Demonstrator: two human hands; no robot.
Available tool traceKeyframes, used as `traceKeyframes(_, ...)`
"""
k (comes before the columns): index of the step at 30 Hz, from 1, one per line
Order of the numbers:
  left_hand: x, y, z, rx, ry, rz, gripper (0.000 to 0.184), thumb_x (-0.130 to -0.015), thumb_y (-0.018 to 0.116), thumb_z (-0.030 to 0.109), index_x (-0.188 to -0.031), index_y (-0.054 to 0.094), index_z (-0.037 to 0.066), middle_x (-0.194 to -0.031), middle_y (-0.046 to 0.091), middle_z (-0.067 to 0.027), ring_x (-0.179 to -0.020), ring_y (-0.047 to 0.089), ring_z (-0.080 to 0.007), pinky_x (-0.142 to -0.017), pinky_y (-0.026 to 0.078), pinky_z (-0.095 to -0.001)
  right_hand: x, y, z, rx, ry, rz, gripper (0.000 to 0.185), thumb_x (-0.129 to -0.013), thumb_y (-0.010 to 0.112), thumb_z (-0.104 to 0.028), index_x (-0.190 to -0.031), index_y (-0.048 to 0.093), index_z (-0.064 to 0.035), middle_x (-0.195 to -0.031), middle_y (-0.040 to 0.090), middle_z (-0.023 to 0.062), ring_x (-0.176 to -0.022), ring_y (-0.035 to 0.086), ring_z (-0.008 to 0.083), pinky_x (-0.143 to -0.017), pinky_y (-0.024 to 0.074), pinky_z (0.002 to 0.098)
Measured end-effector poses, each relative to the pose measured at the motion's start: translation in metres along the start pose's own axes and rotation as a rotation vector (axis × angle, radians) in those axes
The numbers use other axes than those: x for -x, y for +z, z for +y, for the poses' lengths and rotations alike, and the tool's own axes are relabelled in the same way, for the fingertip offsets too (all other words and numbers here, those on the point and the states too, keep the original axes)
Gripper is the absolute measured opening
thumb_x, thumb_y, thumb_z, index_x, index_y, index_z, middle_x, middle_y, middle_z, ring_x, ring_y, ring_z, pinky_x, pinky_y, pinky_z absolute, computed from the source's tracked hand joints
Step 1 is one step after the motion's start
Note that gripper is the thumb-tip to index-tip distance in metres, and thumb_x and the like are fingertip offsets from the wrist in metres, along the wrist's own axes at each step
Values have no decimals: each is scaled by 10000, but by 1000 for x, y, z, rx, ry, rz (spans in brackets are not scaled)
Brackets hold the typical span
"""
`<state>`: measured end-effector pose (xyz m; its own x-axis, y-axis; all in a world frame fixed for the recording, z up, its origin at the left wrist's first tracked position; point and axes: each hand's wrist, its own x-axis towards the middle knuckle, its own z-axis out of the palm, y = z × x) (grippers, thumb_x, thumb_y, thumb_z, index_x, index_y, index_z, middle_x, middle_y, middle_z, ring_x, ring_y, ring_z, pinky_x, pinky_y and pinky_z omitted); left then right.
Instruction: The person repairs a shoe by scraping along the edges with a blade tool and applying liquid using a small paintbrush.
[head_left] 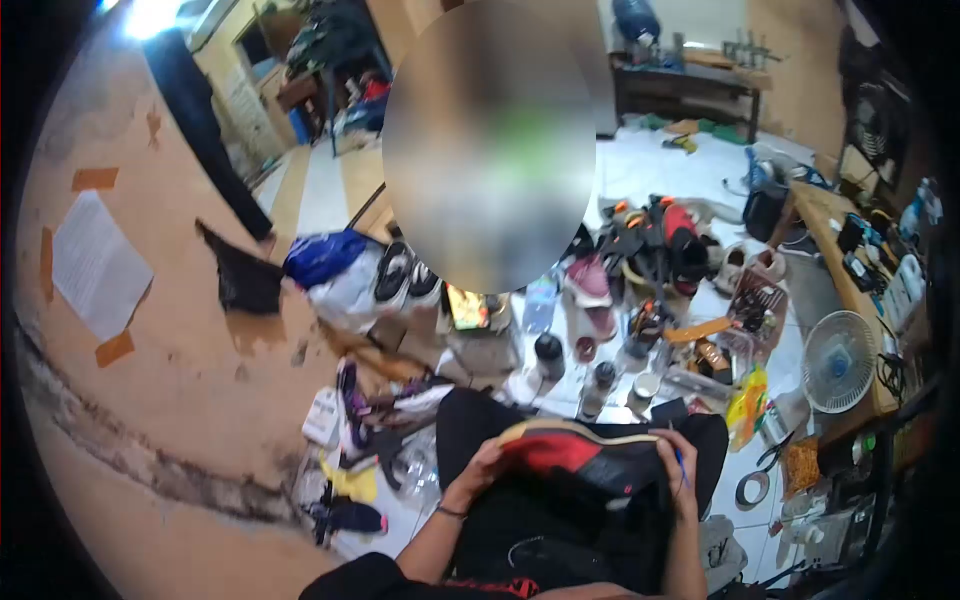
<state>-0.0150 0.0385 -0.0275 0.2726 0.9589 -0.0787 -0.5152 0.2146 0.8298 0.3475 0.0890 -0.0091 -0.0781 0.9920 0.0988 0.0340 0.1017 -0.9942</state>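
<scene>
We note a stained wall (180,400) edging the left; clutter crowds the tiled floor (715,165), with most tile showing far right. A long table (825,232) and fan (840,362) bound the right. The red-and-dark shoe (575,455) sits near, above the lap. Left hand (483,472): fingers pinching its left end. Right hand (678,465): fingers bent around a slim blue tool (681,457) (exact grip unclear to us), by the shoe's right end.

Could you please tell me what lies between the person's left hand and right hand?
In the head view, a red and dark shoe spans the stretch between the left hand and the right hand.
</scene>
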Motion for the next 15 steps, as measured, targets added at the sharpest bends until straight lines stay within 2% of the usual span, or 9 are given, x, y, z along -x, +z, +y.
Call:
traceKeyframes(1,3,7,16,-57,3,-61,918,-826,696,562,-1469,446,-44,-1476,520,-129,-1370,494,-227,-1178,348,-378,1,1,-6,-39,99,-9,304,-913,695,-215,-1131,710,-4,-1016,692,21,-954,614,105,-862,462,244)
traceKeyframes(3,4,38,53,-192,-47,-80,1022,-780,664,626,-1490,419,-67,-1518,481,-154,-1395,467,-236,-1198,304,-359,0,11,-17,17,-111,-34,267,-921,673,-138,-1138,692,17,-989,678,17,-918,599,98,-835,470,259)
traceKeyframes(4,6,46,73,-471,0,-166,984,-752,656,551,-1473,441,-84,-1523,478,-148,-1402,456,-231,-1200,292,-345,2,11,-20,14,-2,-60,279,-933,662,-163,-1130,690,32,-962,662,14,-875,574,87,-786,461,257)
traceKeyframes(5,11,35,68,-486,-119,-118,956,-706,653,482,-1450,470,-91,-1515,487,-143,-1404,452,-233,-1200,291,-351,5,14,-34,38,34,-34,288,-958,637,-199,-1109,697,38,-947,651,20,-845,556,83,-747,439,246)
traceKeyframes(7,65,-144,-11,-615,-35,-36,983,-721,678,563,-1441,483,-77,-1524,462,-178,-1389,465,-289,-1195,291,-355,8,19,-45,34,-81,-43,297,-997,587,-214,-1087,710,41,-906,661,22,-810,540,80,-706,426,241)
traceKeyframes(9,26,46,68,-407,-233,-329,1003,-793,699,559,-1486,400,-102,-1526,460,-201,-1412,447,-261,-1179,298,-351,24,20,-59,60,174,-71,292,-999,593,-243,-1082,734,-1,-894,672,12,-792,550,71,-683,429,227)
traceKeyframes(10,28,52,66,-611,-338,-339,1182,-732,630,765,-1474,400,-126,-1526,441,-239,-1421,435,-306,-1197,276,-370,29,21,-55,53,184,-90,293,-1002,594,-254,-1071,741,-10,-876,672,9,-784,557,68,-691,443,225)
traceKeyframes(12,32,63,60,-668,-493,-459,889,-854,700,524,-1511,426,-8,-1464,525,-219,-1296,562,-290,-1094,404,-372,45,30,-57,79,178,-119,279,-999,601,-239,-1052,744,-6,-908,705,34,-810,595,81,-726,468,228)
traceKeyframes(15,21,77,48,-961,-487,-447,729,-907,712,394,-1513,456,81,-1317,642,-201,-1129,669,-264,-959,504,-375,45,40,-55,158,107,-135,262,-996,604,-217,-1032,740,4,-922,729,56,-829,620,96,-747,479,233)
